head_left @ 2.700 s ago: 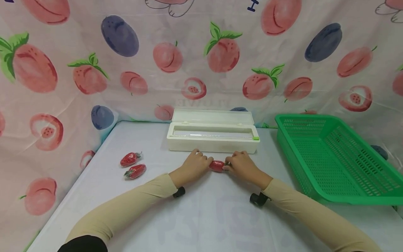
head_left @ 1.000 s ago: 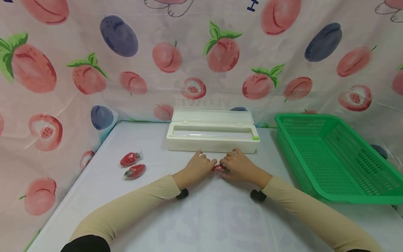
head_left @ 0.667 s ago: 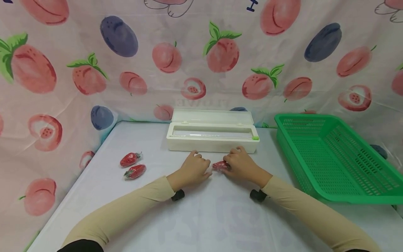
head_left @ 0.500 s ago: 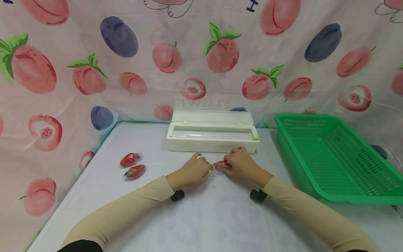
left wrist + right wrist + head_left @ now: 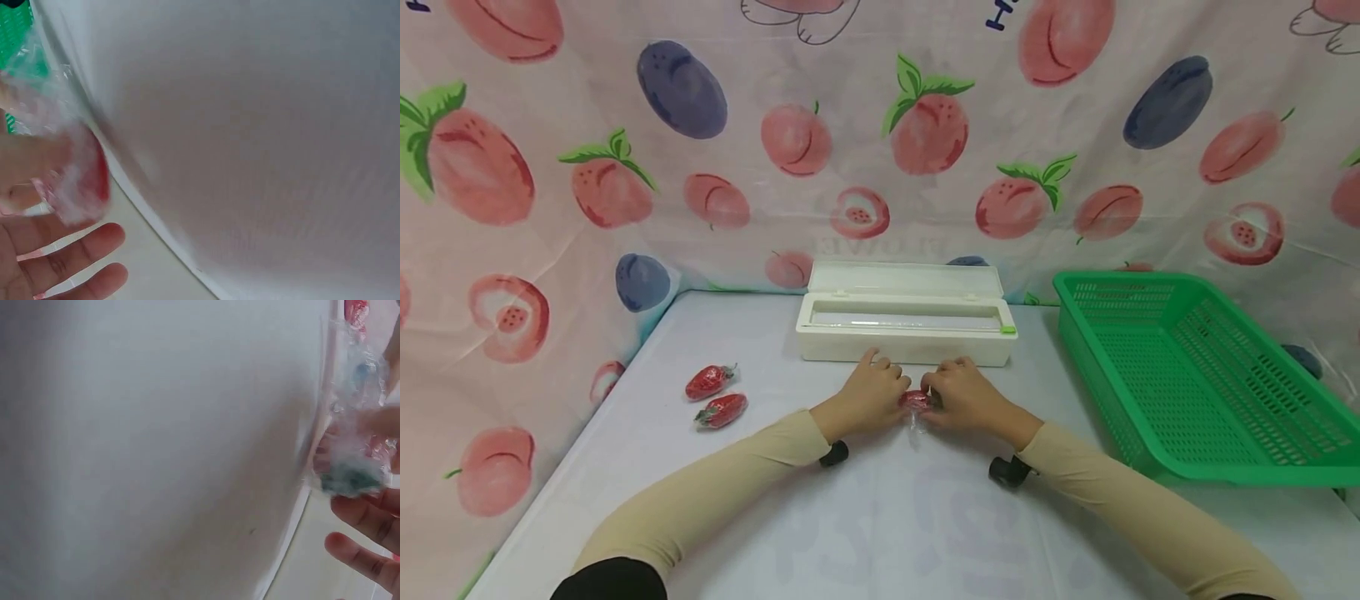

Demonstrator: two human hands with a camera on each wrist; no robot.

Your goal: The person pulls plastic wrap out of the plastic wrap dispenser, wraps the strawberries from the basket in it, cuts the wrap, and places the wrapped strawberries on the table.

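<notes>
Between both hands is a red strawberry [image 5: 915, 401] with green leaves, loosely wrapped in clear cling film [image 5: 365, 375]. The left hand [image 5: 871, 397] holds its left, red end; in the left wrist view thumb and index finger are at the film-covered strawberry [image 5: 100, 169], the other fingers spread. The right hand [image 5: 972, 398] pinches the leafy end, whose green leaves [image 5: 353, 479] show through the film in the right wrist view. A loose flap of film hangs toward the near side. Fingertips partly hide the fruit, and both wrist views are blurred.
Behind the hands stands a white cling film dispenser [image 5: 906, 343], its lid raised. Two film-wrapped strawberries lie on the left, one upper [image 5: 710, 382] and one lower [image 5: 721, 411]. A green basket [image 5: 1078, 367] stands at the right on the white-covered table [image 5: 760, 517].
The left hand let go of the strawberry, pulled at the film beside it, then came back to its left end. The right hand keeps hold; the strawberry has turned and shifted slightly left and nearer.
</notes>
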